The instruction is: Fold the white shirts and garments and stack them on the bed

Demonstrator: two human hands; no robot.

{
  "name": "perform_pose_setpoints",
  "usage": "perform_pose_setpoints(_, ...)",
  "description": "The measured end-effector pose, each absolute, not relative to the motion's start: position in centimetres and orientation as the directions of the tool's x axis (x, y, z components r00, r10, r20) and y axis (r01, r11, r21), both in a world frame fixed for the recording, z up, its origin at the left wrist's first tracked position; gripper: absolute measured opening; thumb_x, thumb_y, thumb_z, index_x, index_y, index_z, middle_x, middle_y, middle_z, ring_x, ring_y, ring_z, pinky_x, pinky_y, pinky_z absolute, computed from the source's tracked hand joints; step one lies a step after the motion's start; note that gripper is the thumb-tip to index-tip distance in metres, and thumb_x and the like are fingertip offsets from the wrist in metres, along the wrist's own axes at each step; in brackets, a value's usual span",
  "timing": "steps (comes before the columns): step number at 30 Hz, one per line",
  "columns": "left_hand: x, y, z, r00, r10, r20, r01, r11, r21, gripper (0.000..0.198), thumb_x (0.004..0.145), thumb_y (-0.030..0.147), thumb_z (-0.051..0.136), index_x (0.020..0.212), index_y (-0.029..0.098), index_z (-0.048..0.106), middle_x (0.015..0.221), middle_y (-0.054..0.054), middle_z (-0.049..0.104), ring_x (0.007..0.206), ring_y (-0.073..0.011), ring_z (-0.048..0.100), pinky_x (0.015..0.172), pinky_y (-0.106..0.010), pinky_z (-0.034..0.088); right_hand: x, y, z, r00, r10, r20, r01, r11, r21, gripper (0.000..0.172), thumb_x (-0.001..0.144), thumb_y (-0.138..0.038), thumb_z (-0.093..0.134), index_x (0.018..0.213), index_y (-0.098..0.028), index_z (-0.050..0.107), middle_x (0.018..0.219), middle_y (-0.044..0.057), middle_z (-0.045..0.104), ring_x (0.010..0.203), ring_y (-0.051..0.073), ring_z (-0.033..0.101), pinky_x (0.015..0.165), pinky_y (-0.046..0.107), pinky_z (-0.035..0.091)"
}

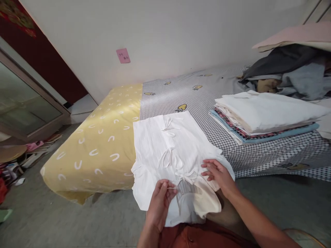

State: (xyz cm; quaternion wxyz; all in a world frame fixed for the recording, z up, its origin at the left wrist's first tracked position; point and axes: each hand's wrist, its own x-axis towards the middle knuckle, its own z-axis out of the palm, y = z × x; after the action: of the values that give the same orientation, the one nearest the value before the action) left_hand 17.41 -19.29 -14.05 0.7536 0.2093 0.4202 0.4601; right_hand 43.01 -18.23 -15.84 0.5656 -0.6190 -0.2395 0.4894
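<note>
A white blouse [152, 141] with several tied bows down its front lies over the bed's edge, its lower part hanging toward my lap. Near that end, my left hand [161, 199] is closed in a pinch on a thin white tie string [171, 188]. My right hand [218, 174] hovers at or rests lightly on the blouse's right side, fingers apart and slightly curled. Whether its fingertips touch the fabric I cannot tell. Between the hands sits a bow [185, 178], above the blouse's opening.
Folded clothes [266, 113] are stacked on the checked bedsheet [165, 96] to the right. Behind them is a heap of dark and grey clothing [287, 69]. A yellow cloth [103, 137] covers the bed's left end. Books and other items [31, 158] lie on the floor at far left.
</note>
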Motion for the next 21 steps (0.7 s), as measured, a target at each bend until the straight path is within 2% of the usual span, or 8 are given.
perform_pose_setpoints(3,16.2,-19.5,-13.9,0.190,0.841,-0.507,-0.577,0.513,0.635,0.055,0.067,0.043,0.090,0.107,0.021,0.058,0.110,-0.009,0.075,0.095,-0.0213,0.073,0.095,-0.037,0.053,44.7,-18.3,-16.8,0.515,0.787,-0.338,-0.213,-0.264,-0.941,0.043,0.062,-0.049,0.074,0.091,-0.020,0.064,0.098,0.007,0.071,0.064,0.019,0.072,0.045,0.023,0.043)
perform_pose_setpoints(6,15.7,-19.1,-14.2,0.190,0.820,-0.540,-0.531,0.548,0.646,0.052,0.073,0.042,0.084,0.111,0.022,0.056,0.125,-0.013,0.070,0.105,-0.0252,0.072,0.095,-0.038,0.053,46.0,-19.0,-17.6,0.609,0.740,-0.284,-0.121,-0.268,-0.956,0.039,0.063,-0.048,0.070,0.090,-0.021,0.065,0.080,0.003,0.068,0.056,0.017,0.066,0.044,0.024,0.042)
perform_pose_setpoints(9,16.2,-17.8,-14.0,0.073,0.894,-0.443,-0.227,0.447,0.865,0.035,0.084,0.044,0.069,0.109,0.021,0.058,0.122,-0.014,0.069,0.104,-0.0267,0.071,0.095,-0.044,0.053,45.8,-19.3,-17.1,0.584,0.806,-0.094,0.134,-0.210,-0.968,0.031,0.073,-0.047,0.064,0.091,-0.021,0.068,0.063,-0.001,0.062,0.051,0.016,0.060,0.048,0.027,0.045)
perform_pose_setpoints(11,17.1,-16.3,-13.3,-0.073,0.985,-0.158,0.148,0.167,0.975,0.029,0.091,0.040,0.057,0.111,0.020,0.061,0.123,-0.016,0.066,0.113,-0.0291,0.067,0.102,-0.051,0.049,44.6,-18.8,-15.8,0.494,0.866,0.084,0.314,-0.087,-0.945,0.026,0.082,-0.043,0.058,0.091,-0.022,0.070,0.069,0.001,0.066,0.055,0.016,0.061,0.056,0.030,0.050)
perform_pose_setpoints(13,18.2,-14.6,-12.4,-0.096,0.973,0.211,0.512,-0.133,0.849,0.031,0.095,0.033,0.047,0.118,0.019,0.063,0.135,-0.018,0.061,0.130,-0.0312,0.056,0.112,-0.056,0.040,42.7,-17.6,-14.1,0.377,0.888,0.264,0.451,0.073,-0.889,0.022,0.089,-0.036,0.053,0.090,-0.022,0.070,0.083,0.004,0.070,0.068,0.019,0.066,0.065,0.032,0.053)
perform_pose_setpoints(15,19.4,-12.8,-11.9,0.035,0.914,0.404,0.734,-0.298,0.610,0.038,0.098,0.025,0.039,0.128,0.019,0.062,0.149,-0.018,0.053,0.145,-0.0304,0.042,0.120,-0.060,0.028,40.6,-15.8,-12.5,0.254,0.872,0.418,0.561,0.219,-0.799,0.024,0.094,-0.029,0.047,0.094,-0.023,0.070,0.094,0.007,0.071,0.086,0.021,0.068,0.076,0.035,0.055)
perform_pose_setpoints(18,20.6,-10.4,-12.5,0.236,0.927,0.293,0.881,-0.331,0.337,0.053,0.097,0.014,0.034,0.146,0.022,0.050,0.160,-0.012,0.045,0.153,-0.0297,0.030,0.122,-0.066,0.020,38.0,-12.8,-11.2,0.046,0.844,0.534,0.732,0.335,-0.593,0.033,0.096,-0.017,0.043,0.114,-0.024,0.070,0.118,0.010,0.070,0.111,0.025,0.065,0.093,0.043,0.052)
perform_pose_setpoints(21,20.4,-8.7,-13.9,0.275,0.952,0.135,0.935,-0.298,0.195,0.062,0.096,0.010,0.030,0.156,0.025,0.036,0.163,-0.007,0.039,0.156,-0.0283,0.023,0.121,-0.070,0.017,37.3,-10.3,-12.2,-0.158,0.853,0.497,0.857,0.369,-0.360,0.046,0.096,-0.015,0.048,0.137,-0.030,0.061,0.147,0.007,0.058,0.138,0.032,0.049,0.109,0.057,0.041)
